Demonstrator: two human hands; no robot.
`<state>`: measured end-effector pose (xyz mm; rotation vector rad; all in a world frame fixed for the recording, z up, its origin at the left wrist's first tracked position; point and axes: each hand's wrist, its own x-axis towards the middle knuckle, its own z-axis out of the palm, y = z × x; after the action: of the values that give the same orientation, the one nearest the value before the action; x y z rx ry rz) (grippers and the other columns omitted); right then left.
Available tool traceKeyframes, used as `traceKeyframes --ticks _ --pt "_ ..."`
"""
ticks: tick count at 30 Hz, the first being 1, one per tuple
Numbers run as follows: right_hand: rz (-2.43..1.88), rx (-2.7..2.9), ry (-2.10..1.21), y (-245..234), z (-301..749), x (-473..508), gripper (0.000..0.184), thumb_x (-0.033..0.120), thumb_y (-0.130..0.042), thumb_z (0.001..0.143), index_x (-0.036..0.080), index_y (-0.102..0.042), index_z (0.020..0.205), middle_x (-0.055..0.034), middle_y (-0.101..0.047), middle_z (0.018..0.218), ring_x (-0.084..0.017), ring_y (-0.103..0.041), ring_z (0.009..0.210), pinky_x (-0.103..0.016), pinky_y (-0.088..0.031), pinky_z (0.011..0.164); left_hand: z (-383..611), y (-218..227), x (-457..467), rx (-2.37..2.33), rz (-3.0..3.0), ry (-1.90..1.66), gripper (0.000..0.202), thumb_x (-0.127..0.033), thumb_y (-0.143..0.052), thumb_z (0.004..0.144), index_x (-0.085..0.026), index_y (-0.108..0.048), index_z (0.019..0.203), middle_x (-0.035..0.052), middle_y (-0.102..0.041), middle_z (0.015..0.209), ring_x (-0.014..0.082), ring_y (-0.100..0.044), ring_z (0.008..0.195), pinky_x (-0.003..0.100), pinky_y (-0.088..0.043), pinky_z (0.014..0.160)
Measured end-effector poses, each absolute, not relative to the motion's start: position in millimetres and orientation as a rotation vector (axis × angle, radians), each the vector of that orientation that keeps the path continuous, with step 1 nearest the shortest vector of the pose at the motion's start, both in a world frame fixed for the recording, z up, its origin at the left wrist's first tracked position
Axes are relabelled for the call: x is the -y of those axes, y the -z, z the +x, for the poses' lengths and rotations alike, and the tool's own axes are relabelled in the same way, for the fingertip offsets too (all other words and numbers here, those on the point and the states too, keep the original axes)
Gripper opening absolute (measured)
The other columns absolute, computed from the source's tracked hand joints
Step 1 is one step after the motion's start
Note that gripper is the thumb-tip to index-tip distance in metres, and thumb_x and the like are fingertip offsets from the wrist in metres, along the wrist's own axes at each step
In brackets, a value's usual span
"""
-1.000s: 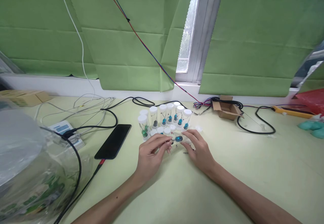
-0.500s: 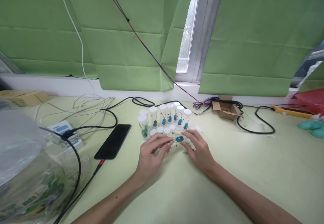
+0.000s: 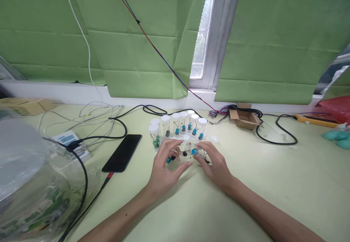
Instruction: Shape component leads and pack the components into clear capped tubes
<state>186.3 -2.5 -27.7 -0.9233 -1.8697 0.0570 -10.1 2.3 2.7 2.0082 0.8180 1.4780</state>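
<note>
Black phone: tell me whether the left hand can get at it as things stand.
Probably yes. The black phone lies flat just left of the left hand, and only open table surface lies between them.

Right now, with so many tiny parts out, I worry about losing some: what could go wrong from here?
1. The blue-bead part is pinched only at the fingertips of the right hand; a slip could drop it onto the table.
2. The left hand hovers over loose small pieces; a sweep could scatter them.
3. The standing capped vials are just behind both hands and might tip if knocked.
</note>
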Motion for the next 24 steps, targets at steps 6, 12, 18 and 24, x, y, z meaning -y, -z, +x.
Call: traceKeyframes --ticks 6,12,18,24 --pt "-0.821 1.972 -0.128 24.0 183.1 8.0 0.039 0.014 -0.050 0.094 0.024 -0.045 0.131 -0.0111 -0.060 0.116 -0.024 -0.060 0.110 -0.039 -0.054 0.089 -8.3 -5.1 -3.8 -0.886 2.163 -1.268 0.045 -0.027 -0.072 0.081 -0.030 -0.061 0.124 0.0084 -0.055 0.118 0.0247 -0.057 0.108 0.042 -0.050 0.093" --pt "-0.752 2.021 -0.147 19.8 179.2 11.5 0.041 0.013 -0.050 0.094 0.024 -0.044 0.133 -0.0108 -0.062 0.119 -0.024 -0.058 0.114 -0.042 -0.052 0.093 -7.0 -3.7 -1.0 -0.816 2.194 -1.288 0.033 -0.024 -0.069 0.083 -0.027 -0.065 0.116 0.0084 -0.057 0.115 0.0240 -0.058 0.109 0.040 -0.049 0.095" --pt "-0.767 2.015 -0.146 17.6 178.8 13.8 0.040 0.017 -0.053 0.094 0.023 -0.045 0.133 -0.0116 -0.062 0.119 -0.025 -0.058 0.114 -0.041 -0.052 0.093 -9.8 -9.8 0.9 -0.727 2.237 -1.472 0.029 -0.016 -0.070 0.079 -0.022 -0.064 0.107 0.0094 -0.060 0.112 0.0243 -0.059 0.106 0.039 -0.049 0.092" --pt "-0.812 1.887 -0.180 19.2 181.1 13.5 0.026 0.016 -0.048 0.095 0.021 -0.053 0.120 -0.0104 -0.064 0.108 -0.023 -0.060 0.104 -0.038 -0.052 0.086 -10.2 -14.0 0.2 -0.783 2.313 -1.546 0.025 -0.010 -0.068 0.078 -0.018 -0.063 0.101 0.0077 -0.064 0.098 0.0201 -0.062 0.091 0.033 -0.051 0.081"
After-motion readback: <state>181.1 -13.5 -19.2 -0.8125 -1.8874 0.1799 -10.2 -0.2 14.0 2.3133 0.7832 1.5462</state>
